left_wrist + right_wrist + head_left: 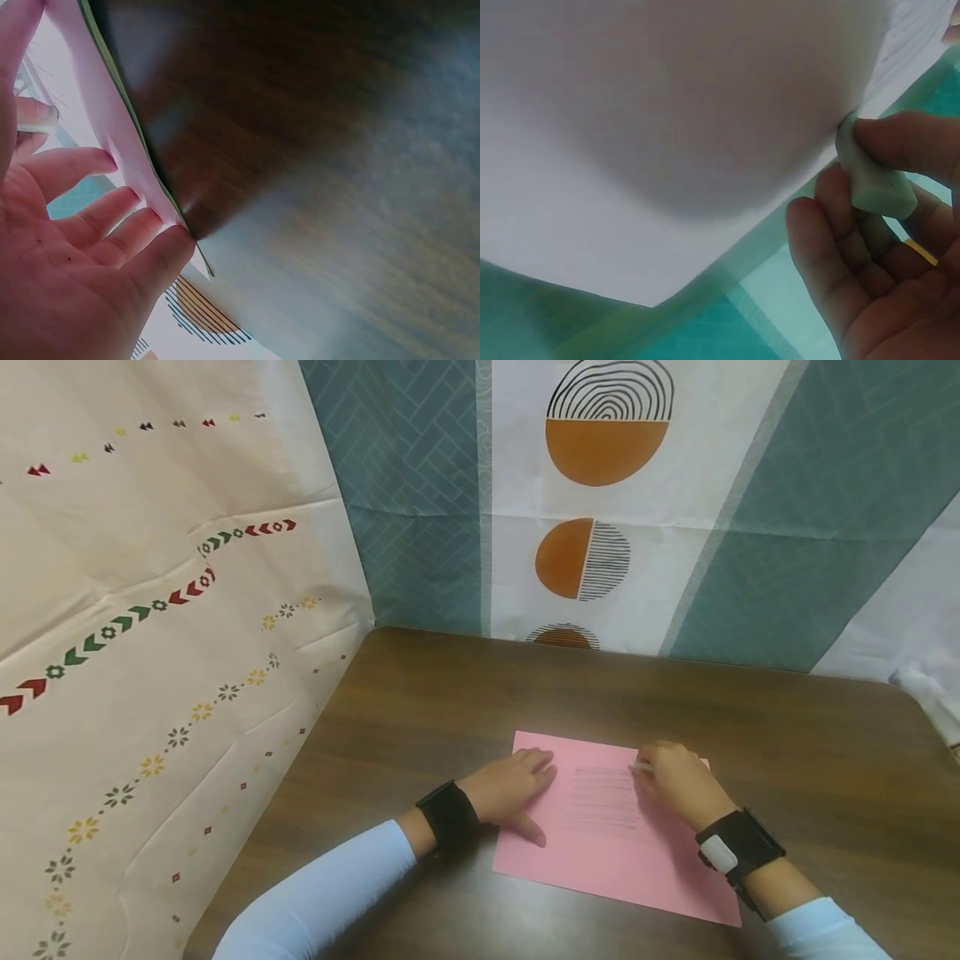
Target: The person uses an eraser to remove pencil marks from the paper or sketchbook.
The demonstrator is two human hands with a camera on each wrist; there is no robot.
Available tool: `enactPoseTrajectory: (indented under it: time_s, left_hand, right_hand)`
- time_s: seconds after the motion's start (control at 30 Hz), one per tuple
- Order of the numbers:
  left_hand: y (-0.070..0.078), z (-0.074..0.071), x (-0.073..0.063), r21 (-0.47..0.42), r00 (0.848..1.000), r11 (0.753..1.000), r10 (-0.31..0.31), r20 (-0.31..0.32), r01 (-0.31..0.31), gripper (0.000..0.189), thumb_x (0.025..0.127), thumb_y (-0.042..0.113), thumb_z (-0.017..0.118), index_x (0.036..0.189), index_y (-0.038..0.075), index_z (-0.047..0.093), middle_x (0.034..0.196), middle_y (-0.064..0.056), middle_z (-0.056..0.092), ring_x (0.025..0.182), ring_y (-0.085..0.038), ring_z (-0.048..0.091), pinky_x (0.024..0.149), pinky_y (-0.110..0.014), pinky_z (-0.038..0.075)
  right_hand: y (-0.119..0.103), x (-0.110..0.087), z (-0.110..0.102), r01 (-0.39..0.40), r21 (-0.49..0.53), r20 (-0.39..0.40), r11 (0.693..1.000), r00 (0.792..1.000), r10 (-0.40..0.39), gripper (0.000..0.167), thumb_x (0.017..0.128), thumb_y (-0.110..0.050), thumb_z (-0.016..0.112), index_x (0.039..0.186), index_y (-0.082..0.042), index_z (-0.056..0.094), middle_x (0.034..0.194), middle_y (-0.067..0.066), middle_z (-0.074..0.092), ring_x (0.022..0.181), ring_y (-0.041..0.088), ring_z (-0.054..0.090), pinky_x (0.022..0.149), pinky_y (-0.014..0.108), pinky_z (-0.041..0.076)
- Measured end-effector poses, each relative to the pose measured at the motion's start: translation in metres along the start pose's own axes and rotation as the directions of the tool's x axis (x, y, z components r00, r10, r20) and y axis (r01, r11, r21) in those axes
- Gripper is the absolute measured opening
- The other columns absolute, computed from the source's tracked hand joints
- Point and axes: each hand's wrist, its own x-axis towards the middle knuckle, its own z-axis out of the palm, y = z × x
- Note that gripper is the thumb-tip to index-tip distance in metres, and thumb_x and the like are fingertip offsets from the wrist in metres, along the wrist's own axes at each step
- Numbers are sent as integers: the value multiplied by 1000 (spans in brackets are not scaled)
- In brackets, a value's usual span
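On brown table (442, 693), pink paper (600, 852), cloth behind (637, 510)

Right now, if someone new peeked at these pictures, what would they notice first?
Probably the pink paper on the brown table, with faint lines in its upper part. Near its top right, the right grip pinches a small pale block, while the left grip rests on the paper's left side. Behind, big orange-and-striped circles stand out on the hanging cloth.
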Motion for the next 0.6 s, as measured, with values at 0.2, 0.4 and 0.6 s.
enactPoseTrajectory:
  time_s: [0.2, 0.4, 0.6]
  left_hand:
    - [-1, -1, -1, -6, 1000, 1000, -9, 6, 9, 104, 77, 68, 75, 154, 6, 42, 161, -13, 33, 147, -26, 29, 115, -33, 32]
    - [0, -3, -1, -1, 1000, 1000, -12, 11, 12, 103, 78, 68, 75, 154, 7, 42, 161, -13, 32, 148, -26, 29, 115, -33, 32]
    - [1, 1, -5, -10, 1000, 1000, -15, 13, 15, 103, 78, 68, 74, 154, 7, 42, 161, -13, 33, 149, -26, 28, 116, -34, 31]
  right_hand:
    - [-2, 2, -2, -15, -45, 10, 999, 1000, 15, 12, 86, -6, 80, 93, 0, 73, 85, 11, 65, 83, 33, 66, 67, 53, 54]
    - [-5, 4, -6, 2, -53, 11, 999, 1000, -1, 16, 85, -5, 80, 96, 2, 72, 88, 13, 66, 86, 36, 67, 73, 55, 56]
    - [-24, 10, -12, 96, -26, -28, 995, 995, -96, 19, 79, -3, 83, 94, -1, 72, 86, 7, 65, 81, 30, 68, 69, 49, 58]
